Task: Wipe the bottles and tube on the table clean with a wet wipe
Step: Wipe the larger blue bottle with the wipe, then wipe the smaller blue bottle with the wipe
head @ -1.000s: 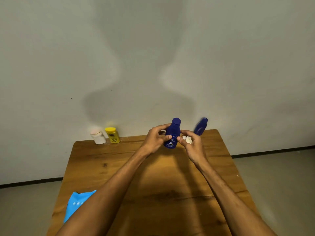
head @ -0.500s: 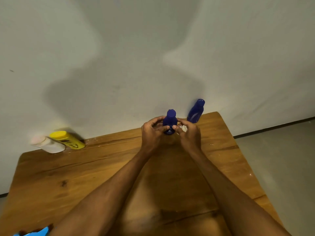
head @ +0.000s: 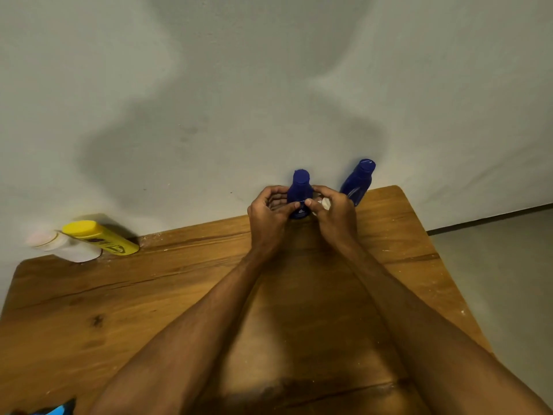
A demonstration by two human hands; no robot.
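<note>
Two hands meet at the far middle of the wooden worktop (head: 149, 310), close to the pale wall (head: 269, 85), with both bare forearms reaching in from the near edge. The left hand (head: 269, 211) grips the upright blue bottle (head: 300, 187): its fingers (head: 270, 191) are curled round the left side of the body and its thumb lies across the front label. The right hand (head: 335, 214) closes on the bottle from the other side, thumb tip touching the front beside the left thumb, while its curled fingers hold a crumpled white wet wipe (head: 324, 203) just beside the bottle's right flank. Whether the bottle's base rests on the worktop or is held slightly above it cannot be told. The bottle's cap and neck stand clear above both hands. A second blue bottle (head: 357, 181) stands just right of the right hand, at the far right corner against the wall. At the far left corner, well apart, a yellow bottle (head: 101, 239) and a white container (head: 65, 247) stand side by side, touching. A blue packet (head: 57, 411) shows partly at the near left edge.
</note>
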